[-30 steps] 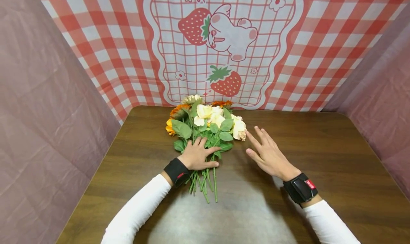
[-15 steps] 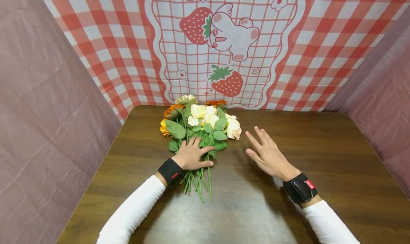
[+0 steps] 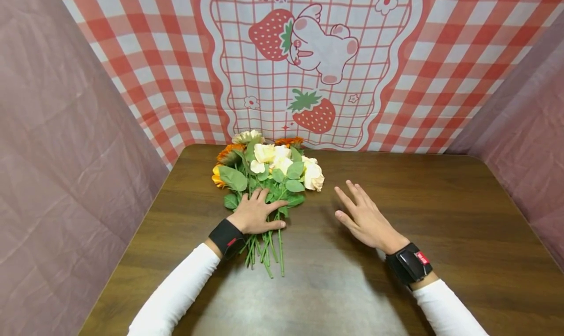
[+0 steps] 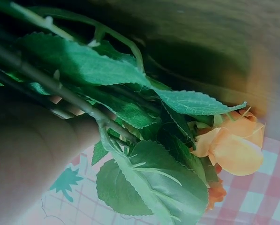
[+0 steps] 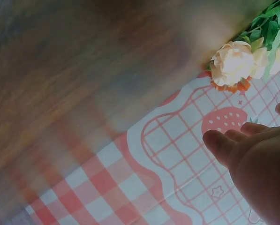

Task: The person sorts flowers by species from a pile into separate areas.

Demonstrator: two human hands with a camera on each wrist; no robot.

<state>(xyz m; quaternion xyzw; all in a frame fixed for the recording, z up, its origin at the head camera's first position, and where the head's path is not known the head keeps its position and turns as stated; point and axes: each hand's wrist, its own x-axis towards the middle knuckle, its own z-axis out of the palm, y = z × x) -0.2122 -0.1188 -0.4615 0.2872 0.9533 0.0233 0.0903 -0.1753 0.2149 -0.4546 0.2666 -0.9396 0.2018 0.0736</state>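
Observation:
A bunch of flowers lies on the brown table, its cream roses (image 3: pixel 313 175) and orange blooms (image 3: pixel 229 153) toward the back and its green stems (image 3: pixel 266 257) pointing at me. Across the stems rests my left hand (image 3: pixel 254 216), fingers and thumb spread, just below the leaves (image 3: pixel 233 178). In the left wrist view, an orange-yellow rose (image 4: pixel 238 147) shows beyond toothed leaves (image 4: pixel 149 183); that hand's fingertips are mostly hidden by foliage. My right hand (image 3: pixel 367 223) is to the right of the bunch, apart from it, fingers extended and holding nothing.
A red-and-white checked cloth (image 3: pixel 163 57) with strawberry prints hangs behind the table's back edge. Pinkish curtains (image 3: pixel 48 155) stand at both sides. The wooden tabletop (image 3: pixel 440 194) extends to the right of the flowers.
My left hand and the whole bunch have slid left together across the table. The right hand stays nearly in place, so the gap between it and the roses has widened.

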